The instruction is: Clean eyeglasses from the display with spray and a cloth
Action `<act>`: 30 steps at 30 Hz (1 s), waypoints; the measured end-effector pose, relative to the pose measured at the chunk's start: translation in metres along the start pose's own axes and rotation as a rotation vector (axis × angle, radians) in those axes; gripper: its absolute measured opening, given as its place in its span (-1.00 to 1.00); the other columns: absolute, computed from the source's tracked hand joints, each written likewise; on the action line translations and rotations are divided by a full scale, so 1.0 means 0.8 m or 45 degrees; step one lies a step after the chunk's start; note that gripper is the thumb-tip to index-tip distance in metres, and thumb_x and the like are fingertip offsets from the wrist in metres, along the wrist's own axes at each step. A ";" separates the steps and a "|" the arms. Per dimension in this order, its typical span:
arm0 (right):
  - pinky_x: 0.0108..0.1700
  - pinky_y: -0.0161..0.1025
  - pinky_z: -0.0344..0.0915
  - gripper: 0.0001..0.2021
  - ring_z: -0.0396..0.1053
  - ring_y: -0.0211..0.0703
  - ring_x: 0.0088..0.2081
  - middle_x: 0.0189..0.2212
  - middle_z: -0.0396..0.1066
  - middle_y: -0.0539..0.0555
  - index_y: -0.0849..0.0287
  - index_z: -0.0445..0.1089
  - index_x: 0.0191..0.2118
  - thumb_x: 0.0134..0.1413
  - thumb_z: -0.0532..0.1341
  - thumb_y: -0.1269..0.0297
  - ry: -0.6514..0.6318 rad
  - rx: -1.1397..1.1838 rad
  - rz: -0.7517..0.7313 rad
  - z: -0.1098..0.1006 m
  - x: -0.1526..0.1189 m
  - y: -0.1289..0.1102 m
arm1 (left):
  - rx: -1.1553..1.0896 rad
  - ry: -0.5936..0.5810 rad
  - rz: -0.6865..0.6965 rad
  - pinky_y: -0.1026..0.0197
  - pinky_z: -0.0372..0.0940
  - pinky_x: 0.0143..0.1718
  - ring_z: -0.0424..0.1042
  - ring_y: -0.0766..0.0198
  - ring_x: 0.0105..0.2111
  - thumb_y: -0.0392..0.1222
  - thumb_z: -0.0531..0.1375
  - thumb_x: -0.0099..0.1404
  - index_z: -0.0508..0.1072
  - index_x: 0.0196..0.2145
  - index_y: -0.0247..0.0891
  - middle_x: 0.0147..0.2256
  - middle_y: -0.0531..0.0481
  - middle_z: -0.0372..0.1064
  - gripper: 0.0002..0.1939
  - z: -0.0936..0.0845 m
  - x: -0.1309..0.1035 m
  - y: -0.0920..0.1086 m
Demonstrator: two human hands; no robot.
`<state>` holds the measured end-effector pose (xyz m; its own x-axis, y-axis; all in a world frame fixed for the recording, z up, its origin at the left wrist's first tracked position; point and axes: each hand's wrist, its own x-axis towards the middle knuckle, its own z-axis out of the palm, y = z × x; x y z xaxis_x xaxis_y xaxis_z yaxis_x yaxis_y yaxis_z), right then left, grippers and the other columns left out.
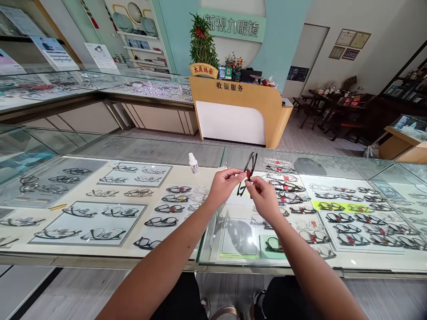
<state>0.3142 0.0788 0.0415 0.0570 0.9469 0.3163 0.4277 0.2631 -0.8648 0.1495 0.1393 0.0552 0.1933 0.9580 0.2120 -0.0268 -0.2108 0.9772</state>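
Observation:
A pair of dark-framed eyeglasses (252,161) with a red tag is held up on edge above the glass display counter (213,249). My left hand (225,183) pinches it from the left, thumb and fingers closed by the red tag. From the right, my right hand (264,195) grips the lower part of the same glasses between thumb and fingers. Some fingertips are hidden behind the frame. To the left of my hands, a small white bottle (194,164) stands upright on the counter.
Rows of eyeglasses (162,221) lie under the glass on both sides, some on a grey tray (87,222). Beyond the counter stands a wooden cashier desk (233,95) bearing a tall potted plant (203,46). Farther right is a dark wooden table (336,100).

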 end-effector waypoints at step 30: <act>-0.41 -0.23 -0.03 -0.72 0.08 -0.25 -0.51 -0.59 0.12 -0.14 0.09 0.37 -0.31 0.35 0.21 0.01 0.254 0.115 0.087 0.012 -0.007 0.000 | -0.013 -0.021 -0.009 0.23 0.10 -0.45 0.20 0.31 -0.48 0.15 0.43 0.19 0.72 -0.19 -0.25 -0.55 0.07 0.26 -0.59 0.012 -0.004 -0.009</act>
<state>0.3051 0.0753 0.0357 0.2642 0.9102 0.3190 0.3344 0.2238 -0.9155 0.1589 0.1362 0.0472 0.2097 0.9560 0.2051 -0.0355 -0.2022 0.9787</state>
